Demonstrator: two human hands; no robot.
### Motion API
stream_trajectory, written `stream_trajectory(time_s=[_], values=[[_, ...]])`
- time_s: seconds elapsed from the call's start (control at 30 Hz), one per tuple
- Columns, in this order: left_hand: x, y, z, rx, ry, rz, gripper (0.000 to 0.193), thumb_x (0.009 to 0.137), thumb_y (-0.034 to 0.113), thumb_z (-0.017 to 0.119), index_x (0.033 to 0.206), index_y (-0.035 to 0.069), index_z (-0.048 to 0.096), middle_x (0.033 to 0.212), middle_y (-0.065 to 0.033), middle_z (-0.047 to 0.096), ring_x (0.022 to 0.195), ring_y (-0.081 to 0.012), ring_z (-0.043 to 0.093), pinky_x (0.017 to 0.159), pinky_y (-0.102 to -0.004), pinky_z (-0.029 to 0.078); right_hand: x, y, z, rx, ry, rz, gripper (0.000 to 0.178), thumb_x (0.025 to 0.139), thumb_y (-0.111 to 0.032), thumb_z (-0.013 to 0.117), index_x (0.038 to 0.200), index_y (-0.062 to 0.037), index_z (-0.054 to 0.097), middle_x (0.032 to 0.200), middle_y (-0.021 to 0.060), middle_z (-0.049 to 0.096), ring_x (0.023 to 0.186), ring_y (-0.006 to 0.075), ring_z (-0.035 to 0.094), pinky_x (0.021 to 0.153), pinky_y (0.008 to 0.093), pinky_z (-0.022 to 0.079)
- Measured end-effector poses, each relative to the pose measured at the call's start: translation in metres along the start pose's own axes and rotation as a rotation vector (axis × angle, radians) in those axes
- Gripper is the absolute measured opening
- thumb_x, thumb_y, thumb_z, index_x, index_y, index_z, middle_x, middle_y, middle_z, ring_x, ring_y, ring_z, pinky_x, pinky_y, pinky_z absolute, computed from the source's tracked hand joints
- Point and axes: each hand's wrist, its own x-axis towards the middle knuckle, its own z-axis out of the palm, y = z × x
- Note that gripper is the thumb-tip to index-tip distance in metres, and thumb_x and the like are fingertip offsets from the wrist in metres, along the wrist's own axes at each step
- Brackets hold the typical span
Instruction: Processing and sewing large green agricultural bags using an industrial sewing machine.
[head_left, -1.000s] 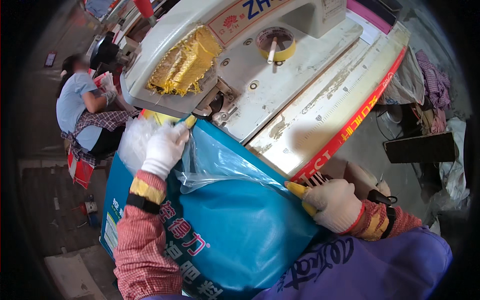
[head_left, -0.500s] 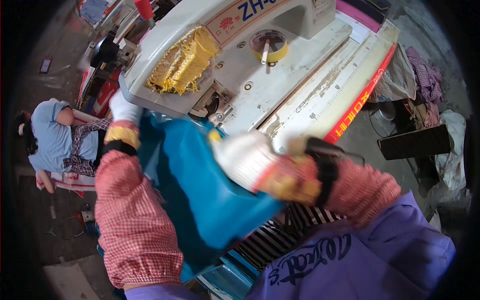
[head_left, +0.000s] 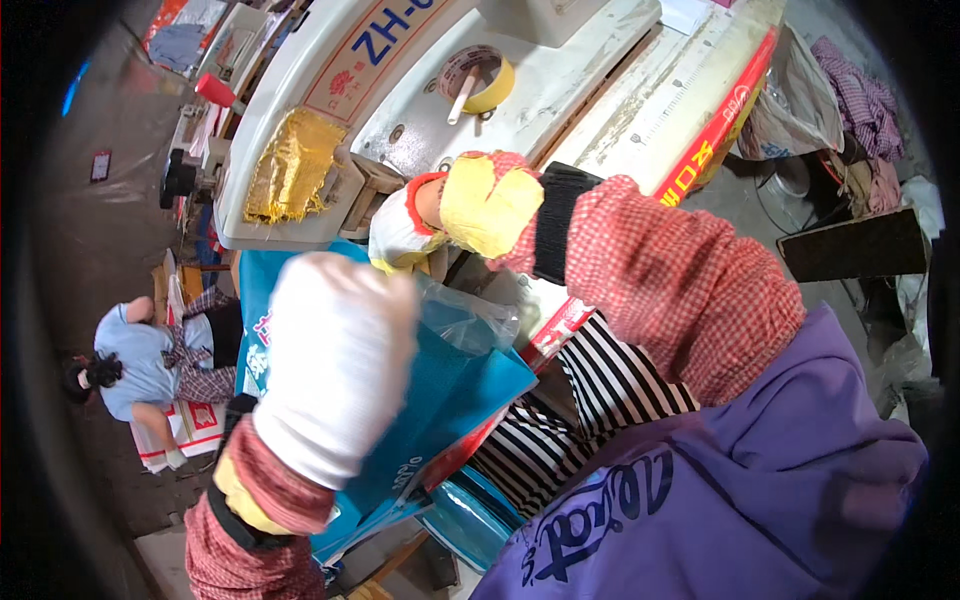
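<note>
A teal printed bag of sheet material lies below the head of a sewing machine, with its inner side partly folded. My white-gloved left hand is above the bag, slightly blurred. It is curled like a fist, and its fingertips are hidden beneath it. Beside the needle area, my right hand bends down at the bag's upper edge. Its fingers, in a white glove with yellow tips, are closed there; the machine head and wrist partly hide the grip. Clear plastic film sticks out next to the right hand.
A yellow tape roll with a white stick in it rests on the machine bed. A long white table edge with a red strip runs to the right. Another person sits far left. A dark board stands at right.
My left hand has come from the machine's left end toward me, over the bag. My right hand has moved up and left to the needle area. The bag now shows its printed side.
</note>
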Motion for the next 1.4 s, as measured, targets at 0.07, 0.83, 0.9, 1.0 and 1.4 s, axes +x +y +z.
stream_trajectory(time_s=[0.07, 0.83, 0.9, 1.0, 1.4], values=[[0.004, 0.027, 0.014, -0.216, -0.096, 0.032, 0.020, 0.061, 0.024, 0.063, 0.058, 0.008, 0.051, 0.057, -0.0094, 0.050, 0.059, -0.0277, 0.052, 0.058, -0.0405, 0.041, -0.016, -0.017, 0.005, 0.035, 0.134, 0.111, 0.016, 0.064, -0.014, 0.063, 0.079, -0.0067, 0.063, 0.073, 0.0113, 0.061, 0.069, 0.0300, 0.060, 0.061, 0.0416, 0.047], [0.012, -0.046, -0.088, -1.004, -1.063, -0.793, 0.019, 0.078, 0.006, 0.051, 0.092, 0.001, 0.062, 0.067, -0.0018, 0.057, 0.058, -0.0080, 0.054, 0.050, -0.0232, 0.043, 0.021, -0.012, 0.006, 0.451, -0.012, 0.293, 0.024, 0.072, -0.023, 0.064, 0.089, -0.0074, 0.067, 0.081, 0.0069, 0.067, 0.072, 0.0221, 0.063, 0.065, 0.0368, 0.049], [-0.017, -0.049, -0.060, -0.660, -0.650, -0.197, 0.017, 0.074, 0.000, 0.049, 0.082, 0.002, 0.064, 0.068, -0.0049, 0.059, 0.061, -0.0169, 0.057, 0.057, -0.0290, 0.046, 0.042, -0.014, 0.010, 0.439, -0.136, 0.253, 0.026, 0.074, -0.025, 0.062, 0.090, -0.0052, 0.067, 0.083, 0.0077, 0.067, 0.074, 0.0227, 0.062, 0.067, 0.0375, 0.049], [-0.011, -0.006, -0.054, -0.671, -0.736, 0.181, 0.017, 0.075, 0.009, 0.050, 0.076, 0.003, 0.066, 0.070, -0.0142, 0.058, 0.073, -0.0315, 0.057, 0.069, -0.0380, 0.048, 0.051, -0.013, 0.032, 0.347, -0.103, 0.234, 0.023, 0.074, -0.023, 0.062, 0.087, -0.0046, 0.067, 0.082, 0.0068, 0.066, 0.074, 0.0220, 0.062, 0.067, 0.0375, 0.049], [-0.047, 0.050, -0.109, 0.139, -1.444, 0.255, 0.027, 0.074, 0.033, 0.056, 0.067, 0.010, 0.068, 0.056, -0.0066, 0.059, 0.058, -0.0253, 0.062, 0.054, -0.0357, 0.049, -0.013, -0.067, 0.025, -0.180, 0.188, 0.371, 0.017, 0.068, -0.025, 0.060, 0.076, -0.0110, 0.067, 0.080, 0.0021, 0.062, 0.082, 0.0230, 0.056, 0.067, 0.0439, 0.047]])
